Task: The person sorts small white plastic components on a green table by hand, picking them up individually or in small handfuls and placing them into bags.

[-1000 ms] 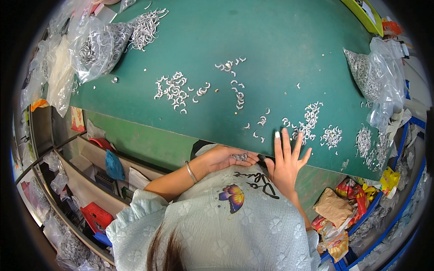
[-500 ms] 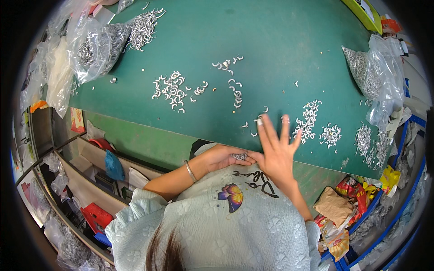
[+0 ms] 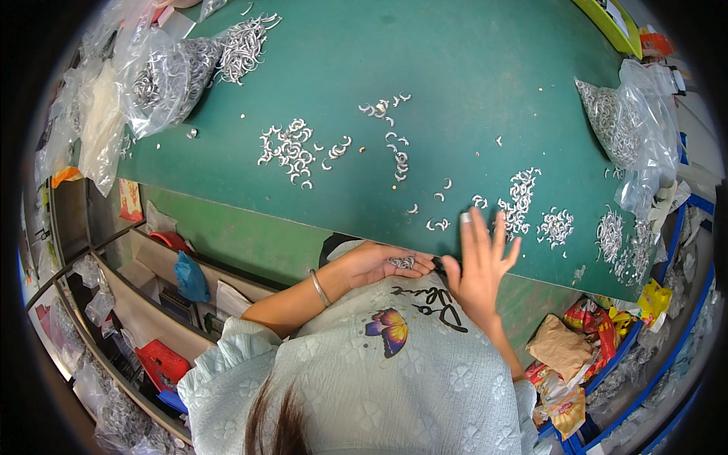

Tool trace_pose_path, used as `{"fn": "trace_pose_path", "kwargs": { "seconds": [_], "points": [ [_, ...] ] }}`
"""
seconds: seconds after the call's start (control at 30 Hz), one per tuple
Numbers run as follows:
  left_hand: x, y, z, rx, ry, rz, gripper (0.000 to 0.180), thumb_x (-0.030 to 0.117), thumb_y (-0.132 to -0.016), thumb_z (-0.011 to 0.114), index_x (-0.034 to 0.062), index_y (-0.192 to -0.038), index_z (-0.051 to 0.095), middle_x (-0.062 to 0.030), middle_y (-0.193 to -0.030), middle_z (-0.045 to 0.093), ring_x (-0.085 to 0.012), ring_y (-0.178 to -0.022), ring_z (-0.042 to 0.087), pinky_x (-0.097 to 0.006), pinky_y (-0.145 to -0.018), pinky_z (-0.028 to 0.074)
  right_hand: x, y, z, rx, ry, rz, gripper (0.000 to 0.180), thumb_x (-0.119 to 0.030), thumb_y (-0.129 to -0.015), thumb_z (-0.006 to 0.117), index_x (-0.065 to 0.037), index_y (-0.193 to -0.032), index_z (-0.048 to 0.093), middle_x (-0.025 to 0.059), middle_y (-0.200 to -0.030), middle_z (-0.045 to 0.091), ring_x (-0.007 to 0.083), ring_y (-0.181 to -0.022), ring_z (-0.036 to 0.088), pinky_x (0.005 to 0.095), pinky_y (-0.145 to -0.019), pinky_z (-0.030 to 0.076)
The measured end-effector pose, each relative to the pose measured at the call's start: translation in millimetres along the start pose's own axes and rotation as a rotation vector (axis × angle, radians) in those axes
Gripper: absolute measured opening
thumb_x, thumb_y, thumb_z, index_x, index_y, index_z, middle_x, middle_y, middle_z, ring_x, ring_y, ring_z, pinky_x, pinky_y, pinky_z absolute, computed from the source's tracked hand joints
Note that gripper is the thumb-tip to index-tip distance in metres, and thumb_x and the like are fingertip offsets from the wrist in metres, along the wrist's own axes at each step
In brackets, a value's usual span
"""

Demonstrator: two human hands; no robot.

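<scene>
My left hand (image 3: 368, 265) is turned palm up at the near table edge. Several small curved silver metal pieces (image 3: 402, 262) lie in its palm. Just right of it, my right hand (image 3: 481, 274) is held palm down over the edge, fingers spread and nothing visibly gripped. Its fingertips are close to a larger cluster of crescent metal pieces (image 3: 519, 203). A few loose crescents (image 3: 437, 224) rest on the table to the left of those fingertips. Whether the right fingertips touch the tabletop is hard to see.
The green table (image 3: 364, 45) carries more crescents in a left pile (image 3: 290, 152), a short middle row (image 3: 400, 161) and small right piles (image 3: 556, 227). Plastic bags of metal pieces stand at left (image 3: 171, 80) and right (image 3: 618, 125). Shelves (image 3: 220, 265) flank the lower left.
My right hand has moved right and slightly back toward me, uncovering loose crescents. Its thumb has come away from the left hand, which stays in place with its pieces.
</scene>
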State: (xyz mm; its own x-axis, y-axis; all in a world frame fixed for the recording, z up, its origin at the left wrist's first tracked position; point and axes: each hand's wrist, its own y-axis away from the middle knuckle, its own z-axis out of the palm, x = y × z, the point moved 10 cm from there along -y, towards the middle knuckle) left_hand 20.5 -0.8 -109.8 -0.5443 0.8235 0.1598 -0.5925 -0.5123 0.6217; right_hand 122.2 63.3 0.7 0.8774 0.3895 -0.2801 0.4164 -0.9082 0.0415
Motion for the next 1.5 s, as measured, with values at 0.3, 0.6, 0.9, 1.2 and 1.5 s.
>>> {"fn": "trace_pose_path", "kwargs": {
  "seconds": [0.3, 0.6, 0.9, 1.2, 1.5],
  "points": [
    [0, 0, 4, -0.009, -0.031, 0.006, 0.028, 0.009, -0.097, 0.049, -0.0082, -0.117, 0.059, -0.0207, -0.111, 0.064, -0.0259, -0.100, 0.064, -0.037, -0.090, 0.053, -11, 0, 12, -0.020, 0.103, -0.052, 0.043, -0.035, -0.088, 0.057, -0.023, -0.130, 0.057, 0.0039, -0.149, 0.037, 0.0412, -0.140, 0.024, 0.0724, -0.101, 0.010],
    [1, -1, 5, -0.032, -0.058, 0.010, 0.029, 0.010, -0.097, 0.050, -0.0089, -0.116, 0.059, -0.0212, -0.111, 0.064, -0.0255, -0.100, 0.064, -0.036, -0.090, 0.053, 10, -6, -17, 0.210, -0.202, 0.009, 0.026, -0.016, -0.082, 0.068, -0.007, -0.106, 0.063, 0.0028, -0.119, 0.058, 0.0310, -0.129, 0.043, 0.0583, -0.108, 0.004],
    [1, -1, 4, -0.034, -0.058, 0.018, 0.029, 0.010, -0.097, 0.051, -0.0093, -0.116, 0.059, -0.0212, -0.110, 0.064, -0.0253, -0.100, 0.064, -0.036, -0.090, 0.053, 21, -21, -36, 0.294, -0.367, 0.091, 0.018, -0.009, -0.074, 0.076, -0.009, -0.089, 0.067, -0.0003, -0.091, 0.064, 0.0214, -0.097, 0.056, 0.0406, -0.099, 0.024],
    [3, 0, 6, -0.026, -0.079, 0.026, 0.028, 0.012, -0.096, 0.053, -0.0079, -0.115, 0.060, -0.0203, -0.108, 0.065, -0.0248, -0.099, 0.064, -0.035, -0.090, 0.053, 12, -34, -34, 0.309, -0.436, 0.033, 0.012, -0.004, -0.078, 0.069, -0.007, -0.089, 0.066, 0.0028, -0.090, 0.065, 0.0197, -0.089, 0.056, 0.0346, -0.088, 0.029],
    [0, 0, 5, -0.048, -0.031, 0.013, 0.031, 0.012, -0.097, 0.052, -0.0081, -0.119, 0.058, -0.0226, -0.114, 0.063, -0.0273, -0.103, 0.064, -0.037, -0.090, 0.053, -13, -15, -20, 0.176, -0.260, -0.123, 0.030, -0.010, -0.080, 0.067, -0.006, -0.109, 0.066, 0.0066, -0.119, 0.058, 0.0249, -0.107, 0.051, 0.0400, -0.092, 0.030]
  ]
}}
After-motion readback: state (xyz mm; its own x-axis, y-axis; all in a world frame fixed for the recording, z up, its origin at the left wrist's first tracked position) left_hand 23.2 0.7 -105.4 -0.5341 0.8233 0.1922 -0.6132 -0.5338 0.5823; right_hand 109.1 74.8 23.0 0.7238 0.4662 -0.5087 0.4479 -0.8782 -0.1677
